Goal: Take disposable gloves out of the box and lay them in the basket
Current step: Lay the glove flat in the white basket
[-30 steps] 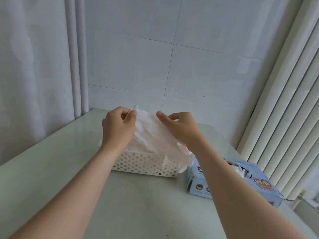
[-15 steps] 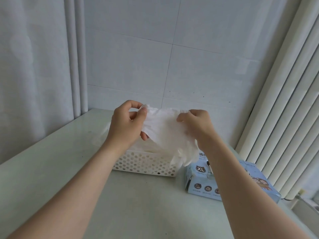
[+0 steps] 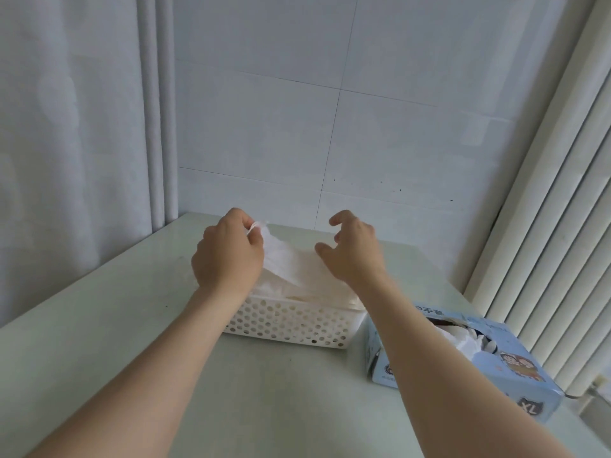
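Left hand (image 3: 228, 256): pinches the upper edge of a thin white disposable glove (image 3: 281, 262) between thumb and fingers, above the left end of the basket.
Right hand (image 3: 355, 256): hovers over the right part of the basket, with fingers spread and loosely bent, holding nothing.
Glove: slopes down from the left hand toward 4 o'clock, and its lower part lies on the pile in the basket.
Basket (image 3: 287, 320): white plastic with round holes, stands on the pale table (image 3: 281, 391) and holds a pile of gloves (image 3: 317, 290).
Glove box (image 3: 515, 368): light blue carton marked XL, just beside the basket at its 4 o'clock; white gloves show in the torn top opening.
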Available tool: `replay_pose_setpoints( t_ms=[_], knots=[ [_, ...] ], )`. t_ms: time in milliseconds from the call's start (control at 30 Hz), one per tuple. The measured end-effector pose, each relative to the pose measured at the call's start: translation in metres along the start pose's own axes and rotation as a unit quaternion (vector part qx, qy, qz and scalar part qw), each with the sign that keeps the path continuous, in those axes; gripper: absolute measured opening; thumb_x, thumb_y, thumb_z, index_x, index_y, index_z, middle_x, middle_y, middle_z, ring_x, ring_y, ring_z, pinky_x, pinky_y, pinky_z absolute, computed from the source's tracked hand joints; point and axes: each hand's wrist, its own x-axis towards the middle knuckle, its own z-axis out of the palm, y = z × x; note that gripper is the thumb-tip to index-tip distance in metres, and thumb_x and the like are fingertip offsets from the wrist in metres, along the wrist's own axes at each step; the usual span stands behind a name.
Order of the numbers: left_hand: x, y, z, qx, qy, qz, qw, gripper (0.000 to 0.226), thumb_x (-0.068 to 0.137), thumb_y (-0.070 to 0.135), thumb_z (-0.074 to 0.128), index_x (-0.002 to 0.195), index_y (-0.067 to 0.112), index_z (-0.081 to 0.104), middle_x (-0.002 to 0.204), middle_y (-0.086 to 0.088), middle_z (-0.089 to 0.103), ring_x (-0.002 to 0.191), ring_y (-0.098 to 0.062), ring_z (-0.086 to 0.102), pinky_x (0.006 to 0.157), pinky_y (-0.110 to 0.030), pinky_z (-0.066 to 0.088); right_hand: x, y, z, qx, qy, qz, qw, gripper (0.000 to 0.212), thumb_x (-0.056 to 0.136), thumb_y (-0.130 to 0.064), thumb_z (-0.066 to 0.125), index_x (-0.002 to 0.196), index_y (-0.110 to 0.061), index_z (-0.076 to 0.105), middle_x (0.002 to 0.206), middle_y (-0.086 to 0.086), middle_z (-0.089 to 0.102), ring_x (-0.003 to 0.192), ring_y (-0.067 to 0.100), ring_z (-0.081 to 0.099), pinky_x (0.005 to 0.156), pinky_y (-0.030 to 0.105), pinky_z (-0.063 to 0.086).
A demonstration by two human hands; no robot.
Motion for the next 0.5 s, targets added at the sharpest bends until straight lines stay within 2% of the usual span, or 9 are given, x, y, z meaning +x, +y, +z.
replay_pose_setpoints(
  t_ms=[67, 133, 200, 267, 333, 400, 433, 500],
  knots=[
    [0.001, -0.005, -0.002, 0.055, -0.007, -0.006, 0.998, 0.014, 0.105, 0.034, 0.057, 0.111, 0.022, 0.061, 0.102, -0.007, 0.066, 0.084, -0.030, 0.052, 0.069, -0.038, 0.040, -0.003, -0.002, 0.008, -0.072, 0.001, -0.052, 0.996, 0.033, 0.102, -0.019, 0.058, 0.134, -0.022, 0.062, 0.126, 0.006, 0.063, 0.120, 0.028, 0.059, 0.097, 0.040, 0.045],
    [0.001, -0.008, -0.003, 0.099, -0.016, 0.000, 0.995, 0.019, 0.102, 0.032, 0.064, 0.116, 0.019, 0.060, 0.114, -0.009, 0.064, 0.095, -0.032, 0.052, 0.073, -0.041, 0.042, -0.011, -0.007, 0.011, -0.106, -0.023, -0.098, 0.989, 0.036, 0.101, -0.013, 0.047, 0.128, -0.024, 0.070, 0.128, 0.005, 0.063, 0.124, 0.029, 0.052, 0.100, 0.040, 0.037],
    [0.001, -0.009, -0.002, 0.135, -0.005, 0.030, 0.990, 0.028, 0.096, 0.025, 0.073, 0.122, 0.019, 0.062, 0.128, -0.010, 0.055, 0.116, -0.035, 0.048, 0.086, -0.045, 0.044, -0.018, -0.012, 0.009, -0.134, -0.083, -0.110, 0.981, 0.040, 0.097, -0.013, 0.046, 0.126, -0.025, 0.072, 0.129, 0.004, 0.061, 0.126, 0.030, 0.046, 0.097, 0.039, 0.033],
    [0.001, -0.008, -0.001, 0.113, -0.008, 0.076, 0.991, 0.032, 0.093, 0.014, 0.073, 0.122, 0.022, 0.067, 0.132, -0.007, 0.050, 0.123, -0.034, 0.045, 0.094, -0.044, 0.043, -0.025, -0.014, 0.010, -0.149, -0.142, -0.092, 0.974, 0.043, 0.092, -0.010, 0.046, 0.124, -0.017, 0.073, 0.125, 0.007, 0.066, 0.124, 0.034, 0.049, 0.094, 0.038, 0.036],
    [-0.003, -0.004, -0.001, 0.057, -0.047, 0.114, 0.991, 0.024, 0.093, 0.007, 0.066, 0.110, 0.023, 0.073, 0.124, -0.004, 0.057, 0.119, -0.030, 0.051, 0.093, -0.041, 0.047, -0.032, -0.014, 0.008, -0.121, -0.177, -0.070, 0.974, 0.044, 0.085, -0.006, 0.045, 0.119, -0.005, 0.073, 0.110, 0.014, 0.074, 0.109, 0.037, 0.063, 0.090, 0.042, 0.053],
    [-0.011, 0.002, 0.000, 0.021, -0.101, 0.111, 0.989, 0.024, 0.093, 0.009, 0.058, 0.094, 0.023, 0.077, 0.112, 0.001, 0.066, 0.111, -0.025, 0.058, 0.086, -0.038, 0.050, -0.036, -0.012, 0.006, -0.092, -0.191, -0.062, 0.975, 0.041, 0.086, -0.005, 0.043, 0.113, -0.001, 0.072, 0.094, 0.016, 0.076, 0.090, 0.034, 0.071, 0.083, 0.047, 0.061],
    [-0.016, 0.006, 0.000, 0.020, -0.118, 0.108, 0.987, 0.026, 0.092, 0.011, 0.055, 0.088, 0.023, 0.078, 0.106, 0.002, 0.068, 0.106, -0.025, 0.061, 0.081, -0.036, 0.051, -0.039, -0.011, 0.004, -0.084, -0.187, -0.064, 0.977, 0.038, 0.090, -0.006, 0.042, 0.113, -0.002, 0.073, 0.093, 0.015, 0.076, 0.088, 0.032, 0.071, 0.083, 0.046, 0.061],
    [-0.022, 0.008, 0.001, 0.043, -0.102, 0.139, 0.984, 0.027, 0.092, 0.012, 0.052, 0.080, 0.019, 0.076, 0.096, 0.001, 0.068, 0.097, -0.026, 0.061, 0.076, -0.037, 0.051, -0.043, -0.009, 0.001, -0.062, -0.147, -0.079, 0.984, 0.037, 0.100, -0.010, 0.042, 0.119, -0.007, 0.073, 0.111, 0.011, 0.075, 0.101, 0.028, 0.069, 0.092, 0.044, 0.057]
  ],
)
